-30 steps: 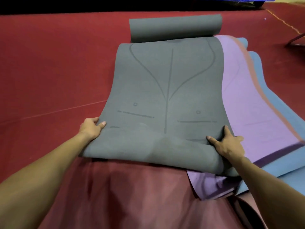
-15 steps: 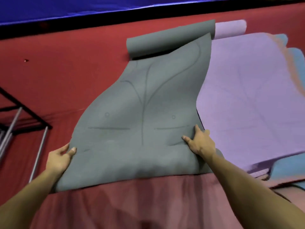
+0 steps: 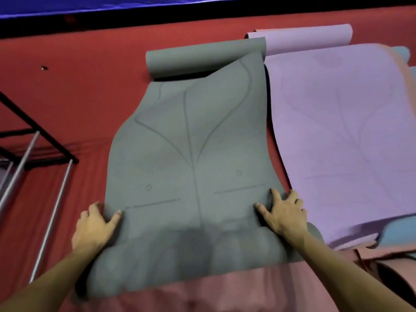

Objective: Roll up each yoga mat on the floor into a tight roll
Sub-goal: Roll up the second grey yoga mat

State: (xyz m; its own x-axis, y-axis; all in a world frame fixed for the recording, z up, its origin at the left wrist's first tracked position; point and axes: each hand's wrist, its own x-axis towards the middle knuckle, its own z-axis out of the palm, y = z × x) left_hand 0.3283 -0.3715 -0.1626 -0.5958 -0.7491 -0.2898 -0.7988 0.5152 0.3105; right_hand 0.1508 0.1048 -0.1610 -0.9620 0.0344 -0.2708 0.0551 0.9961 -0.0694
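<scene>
Gripping the near side edges of the grey mat (image 3: 191,154), the left hand (image 3: 93,226) and right hand (image 3: 284,212) show it soft, bendy, probably light.

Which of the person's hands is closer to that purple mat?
The right hand. It grips the grey mat's right edge, right beside the purple mat. The left hand holds the grey mat's opposite edge, farther away.

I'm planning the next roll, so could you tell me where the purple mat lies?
In the head view, the purple mat lies right of the grey mat, atop blue and pink mats.
</scene>
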